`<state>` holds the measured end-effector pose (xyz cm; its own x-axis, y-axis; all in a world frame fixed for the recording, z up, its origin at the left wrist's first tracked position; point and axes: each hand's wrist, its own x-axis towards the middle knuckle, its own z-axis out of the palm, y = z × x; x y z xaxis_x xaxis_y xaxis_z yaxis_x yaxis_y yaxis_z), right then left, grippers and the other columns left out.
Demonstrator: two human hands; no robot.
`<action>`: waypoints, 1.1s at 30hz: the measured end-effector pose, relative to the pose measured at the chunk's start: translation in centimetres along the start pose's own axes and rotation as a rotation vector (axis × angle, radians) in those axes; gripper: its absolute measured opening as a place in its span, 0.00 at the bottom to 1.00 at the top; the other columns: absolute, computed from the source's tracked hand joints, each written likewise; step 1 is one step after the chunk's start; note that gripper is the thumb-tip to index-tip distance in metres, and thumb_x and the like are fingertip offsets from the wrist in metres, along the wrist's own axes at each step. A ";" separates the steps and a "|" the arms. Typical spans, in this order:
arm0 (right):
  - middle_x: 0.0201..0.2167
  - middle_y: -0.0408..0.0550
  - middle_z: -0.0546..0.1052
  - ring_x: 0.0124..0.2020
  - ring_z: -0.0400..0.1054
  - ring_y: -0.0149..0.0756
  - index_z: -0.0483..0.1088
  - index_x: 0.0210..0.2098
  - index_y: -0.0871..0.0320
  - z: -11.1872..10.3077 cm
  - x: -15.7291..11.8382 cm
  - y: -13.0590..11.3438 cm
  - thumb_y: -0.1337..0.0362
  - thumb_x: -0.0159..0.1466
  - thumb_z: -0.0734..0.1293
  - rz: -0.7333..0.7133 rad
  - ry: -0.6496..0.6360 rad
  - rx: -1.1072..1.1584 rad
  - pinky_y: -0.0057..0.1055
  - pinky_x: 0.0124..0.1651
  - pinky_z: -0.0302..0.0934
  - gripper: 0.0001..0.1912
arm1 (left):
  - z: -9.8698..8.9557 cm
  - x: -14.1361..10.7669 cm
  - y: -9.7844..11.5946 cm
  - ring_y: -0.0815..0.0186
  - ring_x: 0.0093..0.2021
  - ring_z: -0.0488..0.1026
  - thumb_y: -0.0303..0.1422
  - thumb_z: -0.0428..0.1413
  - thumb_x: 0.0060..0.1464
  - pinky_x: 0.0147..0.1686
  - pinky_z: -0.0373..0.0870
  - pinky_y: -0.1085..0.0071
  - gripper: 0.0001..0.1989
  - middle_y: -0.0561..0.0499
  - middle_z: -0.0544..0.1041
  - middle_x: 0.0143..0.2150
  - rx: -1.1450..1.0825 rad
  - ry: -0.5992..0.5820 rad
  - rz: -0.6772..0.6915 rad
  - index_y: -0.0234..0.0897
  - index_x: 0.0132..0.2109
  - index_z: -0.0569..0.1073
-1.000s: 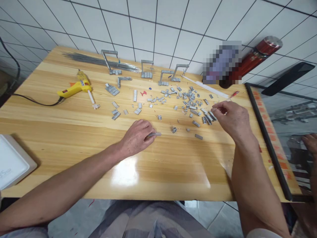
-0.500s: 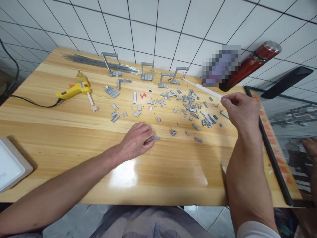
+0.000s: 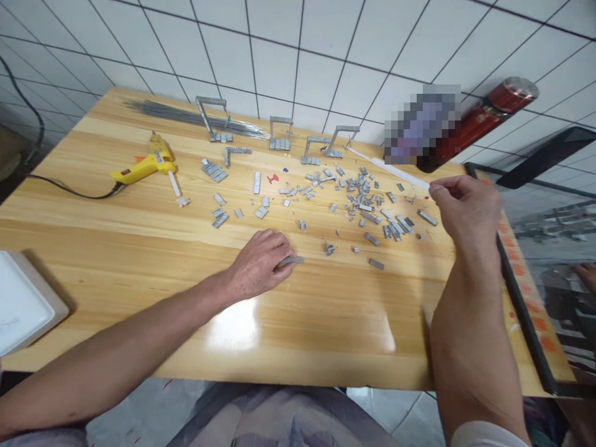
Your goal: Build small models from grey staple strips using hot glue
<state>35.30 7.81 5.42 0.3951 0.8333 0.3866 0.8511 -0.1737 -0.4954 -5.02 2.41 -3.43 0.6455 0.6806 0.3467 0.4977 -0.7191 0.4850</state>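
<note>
The grey strip (image 3: 298, 260), likely light, stiff and best held endwise, is pinched in the left hand (image 3: 261, 264); the right hand's (image 3: 468, 202) grip is unclear.

Bright overall. White glare (image 3: 233, 326) on glossy yellow-brown wooden tabletop (image 3: 335, 323), just below bare left hand (image 3: 263, 262); pixelated patch (image 3: 421, 124) beyond bare right hand (image 3: 468, 202); wide-angle stretch at edges.

One cam, worn on the head, looking forward and down across the tabletop (image 3: 321, 329). Pretty wide shot, close enough that the left hand (image 3: 261, 261) and right hand (image 3: 468, 202) look big; wearer's clothes (image 3: 288, 419) along the bottom, tiled wall (image 3: 267, 59) up top.
</note>
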 end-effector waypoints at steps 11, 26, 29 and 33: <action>0.28 0.47 0.81 0.30 0.70 0.34 0.83 0.35 0.55 1.3 -2.0 -3.8 0.64 0.59 0.72 -0.001 -0.131 -0.037 0.35 0.40 0.60 0.06 | 0.4 0.0 -0.4 0.61 0.42 0.72 0.31 0.59 0.65 0.45 0.64 0.63 0.04 0.48 0.80 0.42 0.037 -0.016 -0.002 0.37 0.43 0.79; 0.29 0.46 0.79 0.31 0.71 0.38 0.80 0.38 0.53 3.7 -7.3 -9.6 0.60 0.66 0.67 -0.496 -0.372 0.052 0.36 0.40 0.63 0.09 | 0.7 0.1 -0.4 0.60 0.43 0.72 0.31 0.57 0.65 0.45 0.65 0.62 0.06 0.47 0.80 0.42 0.060 -0.052 -0.024 0.37 0.43 0.79; 0.32 0.47 0.80 0.33 0.73 0.39 0.80 0.40 0.54 4.9 -8.0 -11.0 0.62 0.67 0.67 -0.594 -0.420 0.043 0.36 0.40 0.63 0.09 | 0.7 0.2 -0.5 0.60 0.43 0.72 0.30 0.56 0.65 0.46 0.65 0.61 0.06 0.47 0.80 0.42 0.075 -0.059 -0.024 0.37 0.43 0.79; 0.41 0.51 0.83 0.42 0.76 0.42 0.80 0.45 0.54 7.6 -7.7 -13.3 0.65 0.70 0.63 -0.673 -0.471 -0.006 0.36 0.41 0.62 0.13 | 0.4 0.3 -0.2 0.59 0.44 0.73 0.30 0.56 0.64 0.47 0.66 0.60 0.06 0.46 0.80 0.44 0.078 -0.094 -0.040 0.37 0.44 0.78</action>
<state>18.34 7.65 3.13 -0.3859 0.8930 0.2315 0.8568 0.4400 -0.2690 -4.66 2.73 -3.78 0.6742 0.6952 0.2494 0.5652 -0.7030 0.4317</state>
